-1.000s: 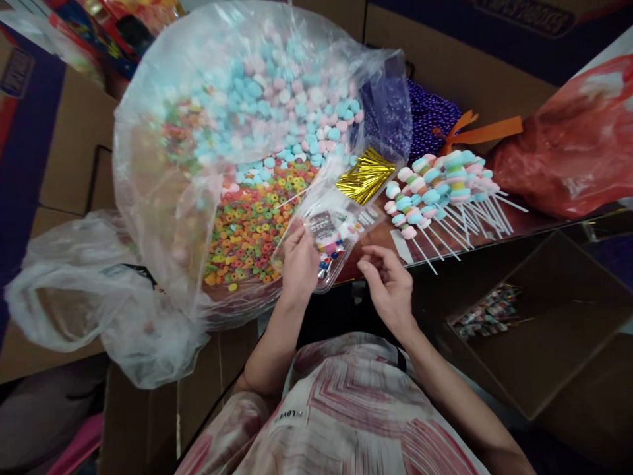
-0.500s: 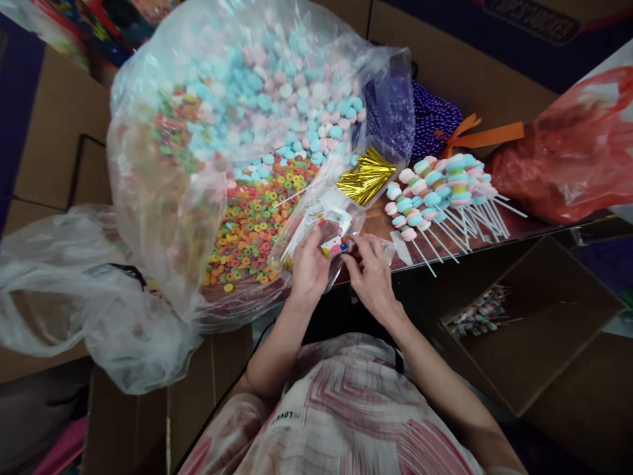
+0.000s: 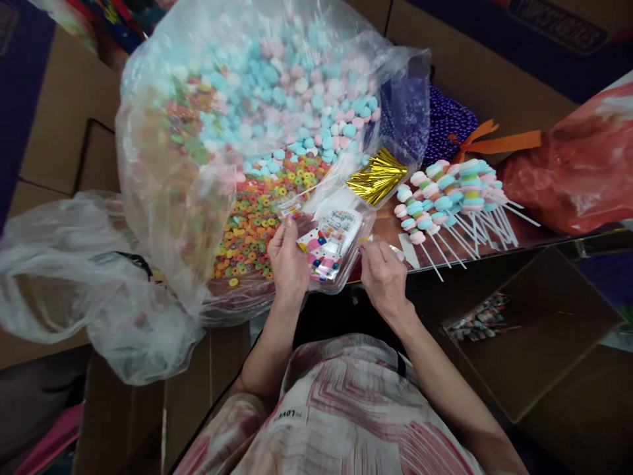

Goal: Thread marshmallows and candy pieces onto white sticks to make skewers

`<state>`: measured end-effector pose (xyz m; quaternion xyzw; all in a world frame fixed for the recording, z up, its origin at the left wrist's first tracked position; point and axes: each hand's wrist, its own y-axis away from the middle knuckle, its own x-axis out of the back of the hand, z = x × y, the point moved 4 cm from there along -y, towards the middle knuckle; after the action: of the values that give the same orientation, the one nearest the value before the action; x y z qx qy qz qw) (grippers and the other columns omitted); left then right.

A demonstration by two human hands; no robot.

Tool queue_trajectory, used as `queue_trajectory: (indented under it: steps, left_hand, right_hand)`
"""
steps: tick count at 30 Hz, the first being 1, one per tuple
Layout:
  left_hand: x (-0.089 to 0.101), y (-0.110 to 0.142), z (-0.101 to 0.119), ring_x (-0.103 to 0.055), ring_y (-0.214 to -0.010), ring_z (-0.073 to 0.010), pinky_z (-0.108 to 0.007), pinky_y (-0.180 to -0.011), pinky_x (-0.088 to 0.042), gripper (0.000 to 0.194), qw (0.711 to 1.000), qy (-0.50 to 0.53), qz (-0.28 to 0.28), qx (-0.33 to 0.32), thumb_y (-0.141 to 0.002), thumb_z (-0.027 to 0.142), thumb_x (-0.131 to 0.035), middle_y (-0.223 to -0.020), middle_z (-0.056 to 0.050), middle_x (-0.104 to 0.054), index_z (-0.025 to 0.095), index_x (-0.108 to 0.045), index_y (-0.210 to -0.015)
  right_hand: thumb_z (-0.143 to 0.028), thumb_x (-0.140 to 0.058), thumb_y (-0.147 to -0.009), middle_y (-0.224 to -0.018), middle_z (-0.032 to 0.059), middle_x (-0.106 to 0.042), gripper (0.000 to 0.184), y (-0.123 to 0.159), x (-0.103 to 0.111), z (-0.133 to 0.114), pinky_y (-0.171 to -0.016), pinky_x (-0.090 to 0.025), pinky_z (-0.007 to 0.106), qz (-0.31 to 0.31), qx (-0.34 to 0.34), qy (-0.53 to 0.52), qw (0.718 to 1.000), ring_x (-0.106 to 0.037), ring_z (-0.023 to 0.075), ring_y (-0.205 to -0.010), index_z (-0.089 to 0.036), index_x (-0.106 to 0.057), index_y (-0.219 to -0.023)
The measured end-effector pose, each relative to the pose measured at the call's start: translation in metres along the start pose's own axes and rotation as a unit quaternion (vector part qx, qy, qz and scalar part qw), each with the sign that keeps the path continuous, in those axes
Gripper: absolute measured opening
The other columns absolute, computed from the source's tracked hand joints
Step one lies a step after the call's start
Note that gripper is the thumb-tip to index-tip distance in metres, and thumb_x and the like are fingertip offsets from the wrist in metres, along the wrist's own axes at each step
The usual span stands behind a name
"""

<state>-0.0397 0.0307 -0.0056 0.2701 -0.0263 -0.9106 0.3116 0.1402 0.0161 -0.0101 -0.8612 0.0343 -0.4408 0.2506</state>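
My left hand (image 3: 289, 260) grips the left side of a stack of small clear printed bags (image 3: 330, 249) at the table's near edge. My right hand (image 3: 383, 277) pinches a thin clear bag at the stack's right edge, fingers closed. Just beyond lies a bundle of gold twist ties (image 3: 378, 177). To the right, several marshmallow skewers (image 3: 450, 191) on white sticks lie on the table. A big clear sack (image 3: 257, 132) of pastel marshmallows and coloured ring candies fills the left.
A red plastic bag (image 3: 578, 165) sits at the right. Purple beads (image 3: 445, 128) and an orange ribbon (image 3: 494, 142) lie behind the skewers. An open cardboard box (image 3: 544, 330) with wrapped skewers stands lower right. Crumpled clear bags (image 3: 74, 277) hang at the left, cardboard boxes around.
My right hand came in to the stack of small bags, met the left hand, then drew back right while pinching a bag's edge. The left hand has tilted the stack up.
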Motion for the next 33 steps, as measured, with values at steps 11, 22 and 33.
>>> queue_trajectory:
  steps: [11,22,33]
  left_hand:
    - [0.016,0.0,0.016,-0.072,-0.105,-0.0194,-0.031,-0.097,-0.056,0.029,0.996,-0.006,0.05,-0.079,-0.08,0.049,-0.08,-0.096,-0.003,-0.078,0.021,-0.077,-0.086]
    - [-0.003,0.005,0.0,-0.074,-0.105,-0.022,-0.035,-0.098,-0.056,0.025,1.0,-0.003,0.0,-0.004,-0.083,0.045,-0.078,-0.091,-0.005,-0.079,0.019,-0.078,-0.083]
    - [-0.037,0.026,-0.033,-0.074,-0.102,-0.0202,-0.036,-0.099,-0.055,0.012,0.982,0.06,-0.096,0.151,-0.08,0.03,-0.082,-0.093,-0.004,-0.079,0.02,-0.077,-0.085]
  right_hand:
    - [-0.017,-0.05,-0.104,-0.1,0.007,-0.071,0.023,-0.031,-0.024,-0.042,-0.097,-0.042,0.043,-0.213,0.308,-0.039,0.927,-0.062,0.0205,-0.096,-0.022,-0.072,-0.1]
    - [-0.022,-0.048,-0.105,-0.096,0.0088,-0.073,0.023,-0.026,-0.016,-0.032,-0.09,-0.048,0.038,-0.187,0.193,-0.134,0.954,-0.066,0.0218,-0.093,-0.018,-0.07,-0.098]
    - [-0.038,-0.076,-0.084,-0.083,-0.0005,-0.073,0.018,-0.015,-0.007,-0.007,-0.074,-0.055,0.031,0.033,-0.252,-0.436,0.863,-0.064,0.0165,-0.075,-0.021,-0.073,-0.091]
